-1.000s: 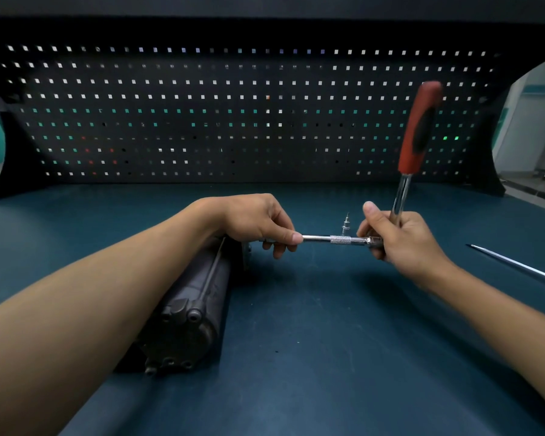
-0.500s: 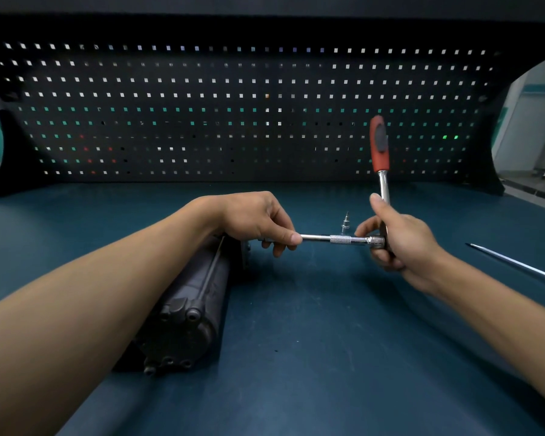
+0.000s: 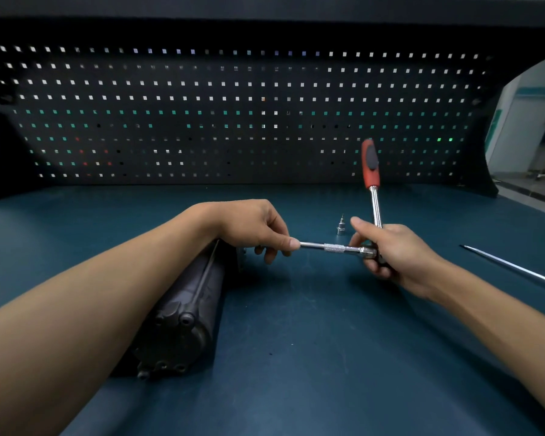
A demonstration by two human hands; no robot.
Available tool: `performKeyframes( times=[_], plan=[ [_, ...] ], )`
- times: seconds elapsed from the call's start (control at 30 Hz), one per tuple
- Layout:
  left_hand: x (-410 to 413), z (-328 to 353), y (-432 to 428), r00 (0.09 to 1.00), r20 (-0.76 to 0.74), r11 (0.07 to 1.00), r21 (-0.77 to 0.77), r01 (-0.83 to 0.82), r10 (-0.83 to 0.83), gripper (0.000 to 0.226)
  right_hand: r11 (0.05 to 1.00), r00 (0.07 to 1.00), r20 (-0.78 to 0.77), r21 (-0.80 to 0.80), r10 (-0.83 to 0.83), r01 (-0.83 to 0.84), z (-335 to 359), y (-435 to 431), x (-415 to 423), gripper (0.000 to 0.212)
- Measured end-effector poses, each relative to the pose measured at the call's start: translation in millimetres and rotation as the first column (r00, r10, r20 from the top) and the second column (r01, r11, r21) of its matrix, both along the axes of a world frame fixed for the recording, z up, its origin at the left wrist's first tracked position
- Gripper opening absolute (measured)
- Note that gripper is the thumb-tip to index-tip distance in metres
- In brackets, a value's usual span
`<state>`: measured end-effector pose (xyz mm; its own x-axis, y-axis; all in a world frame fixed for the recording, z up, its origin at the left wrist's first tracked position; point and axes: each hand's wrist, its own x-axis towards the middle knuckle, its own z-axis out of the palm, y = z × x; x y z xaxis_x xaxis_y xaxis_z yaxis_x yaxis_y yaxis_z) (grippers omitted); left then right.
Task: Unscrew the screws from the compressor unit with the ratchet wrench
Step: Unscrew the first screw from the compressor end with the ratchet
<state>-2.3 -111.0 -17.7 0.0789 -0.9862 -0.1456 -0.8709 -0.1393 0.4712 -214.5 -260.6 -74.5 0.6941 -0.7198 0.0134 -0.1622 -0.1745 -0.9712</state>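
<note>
Ratchet wrench swings from one o'clock to twelve, gripped by the right hand, while the left hand pinches its extension bar, likely another loosening stroke.

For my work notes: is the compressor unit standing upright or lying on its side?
Lying on its side: the compressor unit stretches lengthwise along the table, its bolted end toward the camera.
</note>
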Motion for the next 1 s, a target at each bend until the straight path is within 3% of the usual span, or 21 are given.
performKeyframes(
  times=[0.17,0.3,0.37,0.43,0.5,0.6,0.67,0.77,0.8,0.9,1.0],
  plan=[
    [-5.3,2.0,1.4,0.999,0.025,0.998,0.056,-0.021,0.02,0.056,0.945,0.987,0.155,-0.327,0.052,0.002,-4.5,-4.1,-1.6,0.036],
    [-7.0,2.9,0.5,0.999,0.002,0.997,0.059,-0.04,0.04,0.071,0.786,0.97,0.189,-0.618,0.153,-0.004,-12.7,-12.8,-2.6,0.018],
    [-6.1,2.6,0.0,0.999,-0.021,0.998,0.053,-0.045,0.046,0.07,0.668,0.979,0.154,-0.744,0.134,0.026,-15.4,-16.8,-2.3,0.016],
    [-4.3,2.2,0.2,0.999,-0.034,0.998,0.048,-0.035,0.037,0.061,0.616,0.976,0.174,-0.786,0.131,0.057,-17.7,-20.5,-1.1,0.019],
    [-2.7,2.3,0.7,0.999,-0.026,0.999,0.045,-0.02,0.021,0.049,0.631,0.971,0.19,-0.774,0.143,0.058,-17.0,-22.1,-0.9,0.02],
    [-1.1,2.9,0.3,1.0,-0.002,1.0,0.019,-0.023,0.023,0.041,0.639,0.995,0.063,-0.769,0.08,-0.003,-11.8,-20.6,-3.4,0.034],
    [-1.0,1.6,-0.7,1.0,-0.004,1.0,0.002,-0.02,0.02,0.039,0.703,0.999,0.014,-0.71,0.044,-0.021,-10.2,-17.9,-3.0,0.046],
    [0.7,0.2,-0.6,1.0,-0.025,1.0,-0.024,-0.007,0.006,0.034,0.932,1.0,-0.002,-0.361,-0.014,0.013,-0.2,-9.5,-0.9,0.06],
    [1.5,-0.6,0.3,0.999,-0.035,0.999,-0.037,-0.005,0.003,0.032,0.97,1.0,-0.013,-0.241,-0.02,0.016,3.5,-8.1,0.1,0.064],
    [2.6,-4.1,2.7,0.996,-0.091,0.994,-0.103,-0.02,0.011,0.027,0.995,0.999,-0.021,-0.086,-0.044,0.042,7.6,-8.9,6.8,0.07],
    [1.8,-0.7,0.0,0.998,-0.069,0.996,-0.093,-0.008,0.002,0.028,0.996,0.992,0.089,0.044,-0.087,0.084,-1.1,-11.2,15.0,0.059]
  ],
)
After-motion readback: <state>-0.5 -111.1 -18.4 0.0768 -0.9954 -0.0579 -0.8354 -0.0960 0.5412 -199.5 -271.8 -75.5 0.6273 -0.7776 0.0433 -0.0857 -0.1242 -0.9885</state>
